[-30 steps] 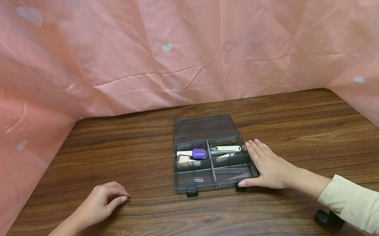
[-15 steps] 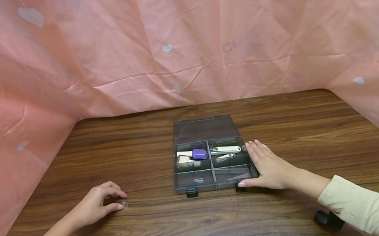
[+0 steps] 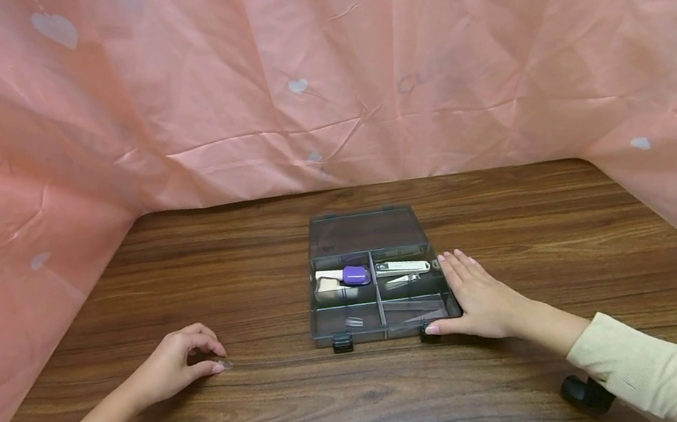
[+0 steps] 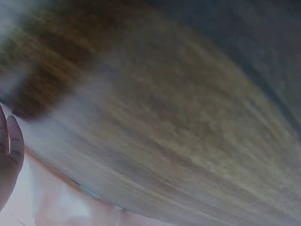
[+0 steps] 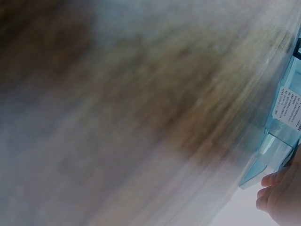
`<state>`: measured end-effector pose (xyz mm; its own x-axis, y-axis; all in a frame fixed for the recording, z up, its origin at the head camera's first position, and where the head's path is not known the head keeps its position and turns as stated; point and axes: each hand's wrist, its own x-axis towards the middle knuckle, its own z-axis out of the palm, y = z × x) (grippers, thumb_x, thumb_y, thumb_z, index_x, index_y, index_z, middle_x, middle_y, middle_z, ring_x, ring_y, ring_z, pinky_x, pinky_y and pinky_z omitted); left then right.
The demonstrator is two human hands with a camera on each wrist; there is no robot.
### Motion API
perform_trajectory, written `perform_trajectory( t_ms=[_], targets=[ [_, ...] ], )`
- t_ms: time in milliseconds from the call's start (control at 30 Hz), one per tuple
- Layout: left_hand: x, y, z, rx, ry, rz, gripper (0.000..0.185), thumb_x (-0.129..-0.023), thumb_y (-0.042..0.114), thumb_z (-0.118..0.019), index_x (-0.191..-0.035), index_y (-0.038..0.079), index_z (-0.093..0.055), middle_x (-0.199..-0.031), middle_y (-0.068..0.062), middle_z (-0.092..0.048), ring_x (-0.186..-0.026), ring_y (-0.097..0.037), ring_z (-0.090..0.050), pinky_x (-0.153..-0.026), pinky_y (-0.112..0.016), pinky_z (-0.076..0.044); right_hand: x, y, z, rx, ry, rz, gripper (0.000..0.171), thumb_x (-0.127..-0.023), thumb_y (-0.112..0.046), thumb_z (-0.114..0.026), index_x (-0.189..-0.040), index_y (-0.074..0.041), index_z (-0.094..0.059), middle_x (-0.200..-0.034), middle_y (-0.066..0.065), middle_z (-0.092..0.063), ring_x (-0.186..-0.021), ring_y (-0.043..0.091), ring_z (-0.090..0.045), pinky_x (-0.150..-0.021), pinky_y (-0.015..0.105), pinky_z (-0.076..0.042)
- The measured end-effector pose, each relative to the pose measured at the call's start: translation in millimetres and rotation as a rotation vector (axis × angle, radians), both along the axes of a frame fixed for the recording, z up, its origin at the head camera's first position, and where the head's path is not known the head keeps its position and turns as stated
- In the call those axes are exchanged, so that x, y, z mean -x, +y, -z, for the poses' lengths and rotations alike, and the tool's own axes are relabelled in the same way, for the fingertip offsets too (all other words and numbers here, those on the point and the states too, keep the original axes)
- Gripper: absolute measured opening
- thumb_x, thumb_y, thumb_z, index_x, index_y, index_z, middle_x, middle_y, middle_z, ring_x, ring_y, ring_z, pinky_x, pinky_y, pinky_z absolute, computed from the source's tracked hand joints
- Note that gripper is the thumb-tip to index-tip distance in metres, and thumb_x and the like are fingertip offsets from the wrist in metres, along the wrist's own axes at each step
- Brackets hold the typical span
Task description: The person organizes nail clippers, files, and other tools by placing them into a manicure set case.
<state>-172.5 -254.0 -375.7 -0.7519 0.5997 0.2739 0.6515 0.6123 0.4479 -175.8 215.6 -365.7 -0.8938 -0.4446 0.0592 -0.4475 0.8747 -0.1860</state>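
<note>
A smoky grey plastic compartment box (image 3: 329, 317) lies open at the table's middle, its lid (image 3: 363, 231) laid back. The rear compartments hold a purple item (image 3: 357, 275), a beige piece (image 3: 326, 286) and a nail clipper (image 3: 402, 268); a small clear piece (image 3: 353, 322) lies in the front left one. My right hand (image 3: 480, 295) rests flat against the box's right side, fingers straight, thumb at the front corner. My left hand (image 3: 178, 357) sits on the table to the box's left, fingers curled, thumb and forefinger pinching a tiny clear piece (image 3: 226, 365). Both wrist views are blurred; the box edge (image 5: 282, 136) shows in the right one.
The brown wooden table (image 3: 370, 400) is walled by a pink cloth with white hearts (image 3: 317, 80) at the back and both sides. A black mount (image 3: 587, 393) shows under my right sleeve.
My left hand has shifted slightly and its thumb and forefinger have closed on the tiny clear piece. The right hand and the box have not moved.
</note>
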Motion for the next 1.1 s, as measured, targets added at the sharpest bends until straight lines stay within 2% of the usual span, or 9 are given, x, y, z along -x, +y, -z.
perform_trajectory(
  t_ms=[233,500,800,1100],
  targets=[
    [1.7,2.8,4.0,-0.028,0.048,-0.010,0.016,-0.071,0.010,-0.078,-0.076,0.019,-0.066,-0.082,0.009,-0.060,-0.078,0.006,-0.052,-0.062,-0.020,-0.047,0.4,-0.4,0.1,-0.001,0.005,-0.004,0.110,-0.074,-0.064,-0.062,-0.137,0.017,-0.025,-0.143,0.036,-0.027,-0.136,0.049,-0.019,-0.111,0.056,-0.020],
    [-0.4,1.6,4.0,-0.007,0.048,-0.025,0.015,-0.071,0.014,-0.078,-0.079,0.019,-0.066,-0.084,0.008,-0.059,-0.078,0.003,-0.053,-0.061,-0.020,-0.047,0.3,-0.5,-1.9,-0.004,0.002,-0.004,0.110,-0.075,-0.064,-0.061,-0.137,0.018,-0.024,-0.143,0.037,-0.026,-0.136,0.049,-0.020,-0.112,0.056,-0.020],
    [-1.5,4.6,3.9,-0.020,0.056,-0.043,0.015,-0.072,0.009,-0.077,-0.076,0.018,-0.066,-0.082,0.009,-0.059,-0.076,0.004,-0.052,-0.060,-0.019,-0.046,0.3,-0.8,-1.8,-0.007,0.000,-0.003,0.109,-0.075,-0.064,-0.061,-0.138,0.018,-0.023,-0.143,0.036,-0.026,-0.136,0.049,-0.019,-0.112,0.056,-0.019],
    [-1.6,5.2,2.3,0.013,0.069,-0.029,0.009,-0.075,0.011,-0.075,-0.075,0.015,-0.067,-0.083,0.008,-0.060,-0.076,0.003,-0.053,-0.062,-0.021,-0.048,-0.5,-1.1,-1.5,-0.007,-0.003,0.001,0.109,-0.075,-0.064,-0.061,-0.138,0.017,-0.023,-0.144,0.036,-0.026,-0.136,0.049,-0.019,-0.112,0.056,-0.019]
  ],
)
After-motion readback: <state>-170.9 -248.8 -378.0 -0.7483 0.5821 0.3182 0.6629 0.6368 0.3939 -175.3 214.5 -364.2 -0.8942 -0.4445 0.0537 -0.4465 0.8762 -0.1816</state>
